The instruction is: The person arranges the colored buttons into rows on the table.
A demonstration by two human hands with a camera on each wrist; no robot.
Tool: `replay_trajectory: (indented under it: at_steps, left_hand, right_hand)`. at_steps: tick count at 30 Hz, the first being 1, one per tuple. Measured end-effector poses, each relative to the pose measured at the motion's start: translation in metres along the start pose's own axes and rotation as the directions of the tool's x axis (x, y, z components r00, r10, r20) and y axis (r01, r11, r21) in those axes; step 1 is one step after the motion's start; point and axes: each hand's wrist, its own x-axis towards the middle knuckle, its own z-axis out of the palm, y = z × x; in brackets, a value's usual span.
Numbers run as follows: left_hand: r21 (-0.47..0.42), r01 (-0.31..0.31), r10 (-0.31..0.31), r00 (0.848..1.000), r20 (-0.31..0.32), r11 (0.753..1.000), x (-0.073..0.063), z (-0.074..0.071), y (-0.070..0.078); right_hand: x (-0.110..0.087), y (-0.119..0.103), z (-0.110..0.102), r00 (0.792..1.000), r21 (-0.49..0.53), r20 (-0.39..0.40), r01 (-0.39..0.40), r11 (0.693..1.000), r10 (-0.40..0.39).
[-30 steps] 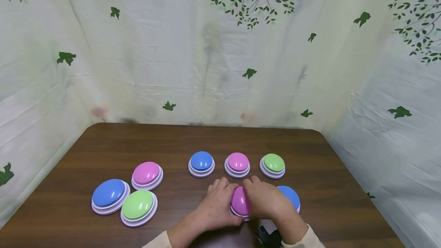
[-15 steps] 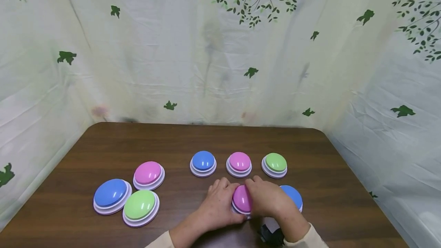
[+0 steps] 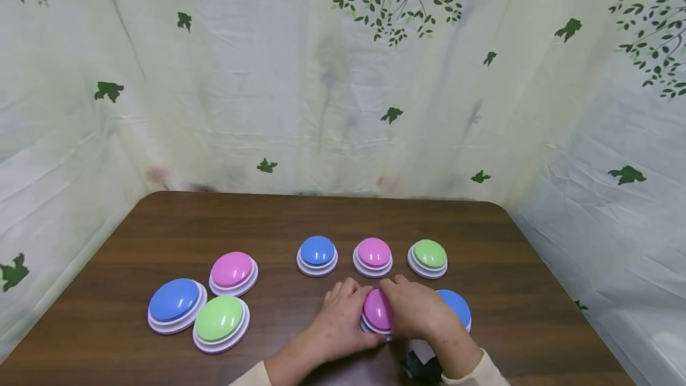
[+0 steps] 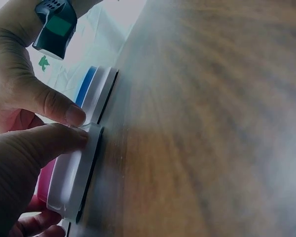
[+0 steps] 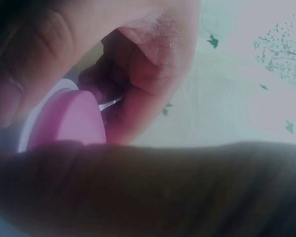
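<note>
A pink push button (image 3: 377, 310) on a round white base sits on the brown table, between both hands. My left hand (image 3: 340, 320) holds its left side, fingers at the far edge and thumb low against the near rim. From the right, my right hand (image 3: 415, 308) grips the same button. In the left wrist view its thumb (image 4: 71, 114) meets the base edge beside the left thumb (image 4: 71, 139). A blue push button (image 3: 455, 308) stands right beside the pink one, partly covered by the right hand. The right wrist view shows the pink dome (image 5: 71, 118) close up, blurred.
Behind the hands stand a blue button (image 3: 317, 252), a pink button (image 3: 374, 253) and a green button (image 3: 429, 255) in a row. Larger blue (image 3: 174, 301), pink (image 3: 232, 270) and green (image 3: 220, 319) buttons cluster at left. A leaf-printed curtain (image 3: 295, 106) surrounds the table (image 3: 268, 213).
Both hands keep their hold on the pink button with almost no movement. The whole head view has shifted slightly.
</note>
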Motion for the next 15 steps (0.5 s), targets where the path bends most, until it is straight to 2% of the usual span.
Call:
replay_trajectory:
  at_steps: [9,13,15]
  left_hand:
    - [0.035,0.006,-0.006,1.0,-0.003,0.999,-0.007,-0.006,-0.003]
    - [0.081,0.008,-0.006,1.0,-0.019,0.997,-0.014,-0.01,-0.007]
    - [0.107,-0.001,0.005,0.999,-0.04,0.994,-0.019,-0.014,-0.008]
  right_hand:
    - [-0.01,-0.004,-0.007,0.993,0.079,-0.079,0.097,0.992,-0.091]
    - [-0.01,-0.013,-0.009,0.976,0.054,-0.115,0.189,0.98,-0.182]
    - [-0.008,-0.019,-0.007,0.961,0.051,-0.138,0.248,0.968,-0.239]
